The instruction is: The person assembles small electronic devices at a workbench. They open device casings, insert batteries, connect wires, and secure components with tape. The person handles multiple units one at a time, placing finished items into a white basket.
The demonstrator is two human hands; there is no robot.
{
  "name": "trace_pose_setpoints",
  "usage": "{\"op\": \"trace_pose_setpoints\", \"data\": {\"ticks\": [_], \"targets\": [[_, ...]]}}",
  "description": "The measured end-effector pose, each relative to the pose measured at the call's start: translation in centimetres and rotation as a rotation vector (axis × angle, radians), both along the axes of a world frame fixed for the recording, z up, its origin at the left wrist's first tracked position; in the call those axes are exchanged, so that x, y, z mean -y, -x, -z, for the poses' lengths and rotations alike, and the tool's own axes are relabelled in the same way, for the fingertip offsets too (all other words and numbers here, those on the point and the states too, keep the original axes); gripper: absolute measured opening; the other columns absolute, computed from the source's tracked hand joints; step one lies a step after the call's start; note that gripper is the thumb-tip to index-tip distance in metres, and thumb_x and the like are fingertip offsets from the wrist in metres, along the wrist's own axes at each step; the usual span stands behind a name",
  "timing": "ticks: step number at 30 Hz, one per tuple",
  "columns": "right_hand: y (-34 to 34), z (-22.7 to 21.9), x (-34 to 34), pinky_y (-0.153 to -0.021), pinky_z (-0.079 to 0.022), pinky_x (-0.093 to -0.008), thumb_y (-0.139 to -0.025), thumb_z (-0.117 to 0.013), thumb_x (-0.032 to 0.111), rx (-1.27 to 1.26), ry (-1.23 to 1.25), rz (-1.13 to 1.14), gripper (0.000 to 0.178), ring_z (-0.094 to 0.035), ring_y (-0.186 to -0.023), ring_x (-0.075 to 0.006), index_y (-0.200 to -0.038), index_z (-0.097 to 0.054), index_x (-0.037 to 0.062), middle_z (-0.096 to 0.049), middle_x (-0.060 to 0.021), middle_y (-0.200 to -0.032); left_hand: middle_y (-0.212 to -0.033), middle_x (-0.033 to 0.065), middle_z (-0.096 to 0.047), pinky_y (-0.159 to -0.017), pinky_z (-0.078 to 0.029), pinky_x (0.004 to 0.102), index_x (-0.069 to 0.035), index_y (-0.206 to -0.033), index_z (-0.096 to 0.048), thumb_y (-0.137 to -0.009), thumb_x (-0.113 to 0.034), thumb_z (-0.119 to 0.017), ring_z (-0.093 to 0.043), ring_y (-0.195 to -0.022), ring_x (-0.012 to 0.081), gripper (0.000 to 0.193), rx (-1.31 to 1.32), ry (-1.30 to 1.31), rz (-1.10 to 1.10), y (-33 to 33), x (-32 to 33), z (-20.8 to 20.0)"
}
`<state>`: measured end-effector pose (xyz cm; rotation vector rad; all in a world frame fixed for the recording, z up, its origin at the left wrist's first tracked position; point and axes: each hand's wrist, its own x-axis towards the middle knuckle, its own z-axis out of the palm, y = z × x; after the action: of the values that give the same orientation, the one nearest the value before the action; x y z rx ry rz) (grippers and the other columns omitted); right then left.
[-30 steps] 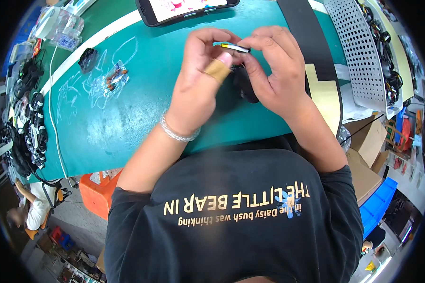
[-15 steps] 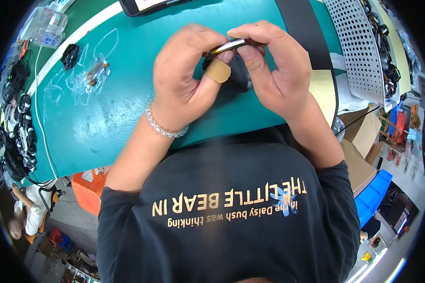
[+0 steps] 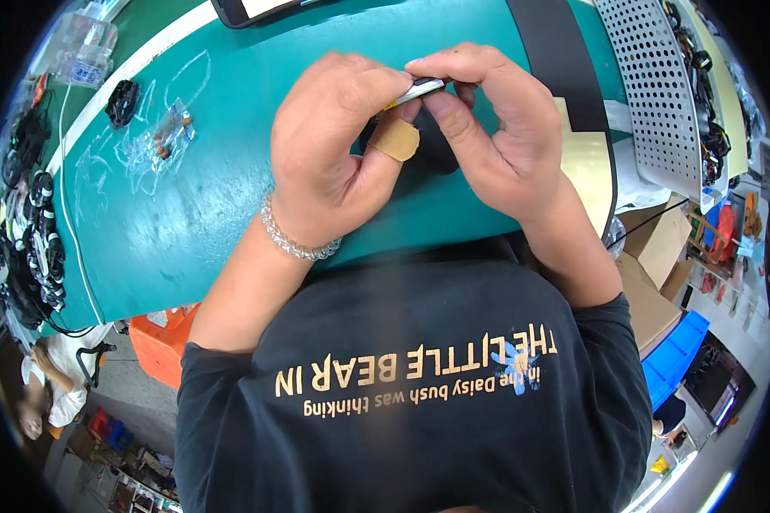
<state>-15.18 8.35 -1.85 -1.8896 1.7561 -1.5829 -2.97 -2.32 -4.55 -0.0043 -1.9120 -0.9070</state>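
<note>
Between my two hands is a small flat dark piece [image 3: 425, 87] with a whitish strip along it and a bit of yellow at its left end. The fingers cover much of it, and its exact kind is unclear. My left hand [image 3: 329, 141] pinches the left end with thumb and forefinger; a tan bandage [image 3: 395, 139] wraps its thumb. At the other end, my right hand [image 3: 513, 132] grips with thumb and fingertips. Below the fingers, a dark object [image 3: 435, 152] shows against the green table mat [image 3: 231, 188], partly hidden by the left thumb.
A clear bag with brown bits [image 3: 169, 141] and a black coiled cable [image 3: 123, 103] lie at left, beyond them cable bundles [image 3: 43, 248]. A perforated grey tray [image 3: 650, 85] stands at right beside a black strip [image 3: 565, 68]. A dark-framed device [image 3: 231, 13] sits at the far edge.
The small piece has turned slightly in my fingers, and its whitish strip shows at a different angle. Both hands keep their pinch and have shifted only a little.
</note>
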Motion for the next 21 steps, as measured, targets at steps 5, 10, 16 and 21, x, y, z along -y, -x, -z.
{"op": "trace_pose_setpoints", "data": {"ticks": [5, 10, 16, 21], "targets": [[0.5, -0.2, -0.1, -0.06, -0.047, -0.0294, -0.077, -0.064, 0.0, -0.029, -0.04, -0.016, 0.017, -0.06, -0.069, -0.0239, -0.093, -0.059, -0.0007, -0.06, -0.0105, -0.08, -0.072, 0.0076, -0.057, -0.056, -0.041, 0.0325, -0.003, -0.087, -0.059, -0.062, 0.007, -0.063, -0.052, -0.061, 0.0241, 0.026, 0.107, -0.072, 0.008, -0.2, -0.2, -0.3], [3.0, -1.1, -1.7, -0.064, -0.043, -0.0263, -0.077, -0.065, 0.0, -0.13, -0.096, 0.111, 0.019, -0.056, -0.073, -0.0177, -0.095, -0.059, 0.0, -0.06, -0.0076, -0.084, -0.071, 0.0096, -0.055, -0.056, -0.042, 0.0311, -0.002, -0.086, -0.058, -0.068, 0.005, -0.063, -0.052, -0.062, 0.0246, 0.02, 0.216, -0.132, -0.022, 0.1, -0.3, -0.2], [11.8, -1.8, -9.2, -0.078, -0.04, -0.0287, -0.073, -0.068, 0.001, -0.256, -0.355, 0.383, 0.029, -0.053, -0.099, -0.0163, -0.102, -0.061, 0.0029, -0.059, -0.0068, -0.106, -0.078, 0.0059, -0.056, -0.06, -0.039, 0.0258, -0.002, -0.089, -0.056, -0.079, 0.003, -0.062, -0.049, -0.067, 0.0135, 0.013, 0.244, -0.316, -0.002, -0.2, -0.9, 0.2], [12.2, -0.2, -12.4, -0.09, -0.043, -0.0391, -0.069, -0.071, 0.009, -0.485, -0.639, 0.371, 0.029, -0.054, -0.107, -0.0293, -0.097, -0.062, 0.0039, -0.058, -0.0108, -0.113, -0.08, 0.0037, -0.056, -0.064, -0.037, 0.0234, -0.004, -0.092, -0.054, -0.08, 0.003, -0.062, -0.046, -0.07, 0.0109, 0.016, 0.264, -0.369, 0.02, -0.1, -1.1, 0.9]]}}
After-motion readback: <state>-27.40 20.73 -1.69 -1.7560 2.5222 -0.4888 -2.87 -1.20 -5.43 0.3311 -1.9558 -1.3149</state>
